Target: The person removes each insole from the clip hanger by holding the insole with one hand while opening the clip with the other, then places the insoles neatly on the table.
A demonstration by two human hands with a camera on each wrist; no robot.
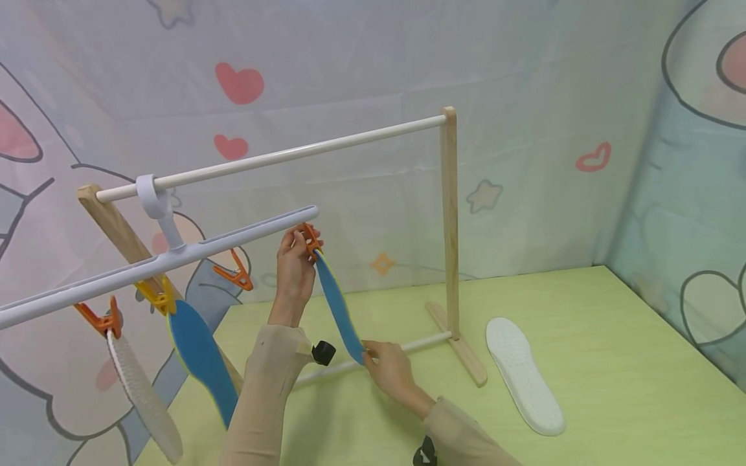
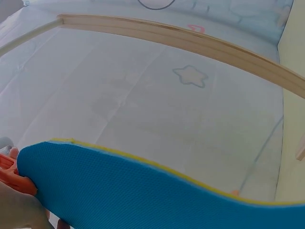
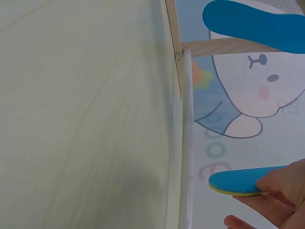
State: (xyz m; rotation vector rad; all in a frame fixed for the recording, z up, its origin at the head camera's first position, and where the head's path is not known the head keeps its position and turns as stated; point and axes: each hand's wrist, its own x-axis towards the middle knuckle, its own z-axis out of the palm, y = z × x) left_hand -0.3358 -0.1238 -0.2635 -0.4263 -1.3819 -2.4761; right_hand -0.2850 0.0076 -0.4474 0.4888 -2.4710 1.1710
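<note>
My left hand (image 1: 295, 275) is raised under the end of the hanger bar (image 1: 250, 239), its fingers pinching an orange clip (image 1: 311, 241). From that clip a blue insole (image 1: 340, 304) with a yellow edge slants down to the right. At its lower end my right hand (image 1: 393, 370) pinches it between thumb and fingers. The right wrist view shows the thumb on the insole's blue face (image 3: 238, 180). In the left wrist view the orange clip (image 2: 14, 174) sits at the insole's rounded end (image 2: 43, 162).
The hanger hooks onto a wooden rack's top rail (image 1: 303, 150). On its left half hang another blue insole (image 1: 201, 349) by a yellow clip (image 1: 160, 296) and a white insole (image 1: 142, 395) by an orange clip (image 1: 107, 321). One more white insole (image 1: 524, 375) lies on the table at right.
</note>
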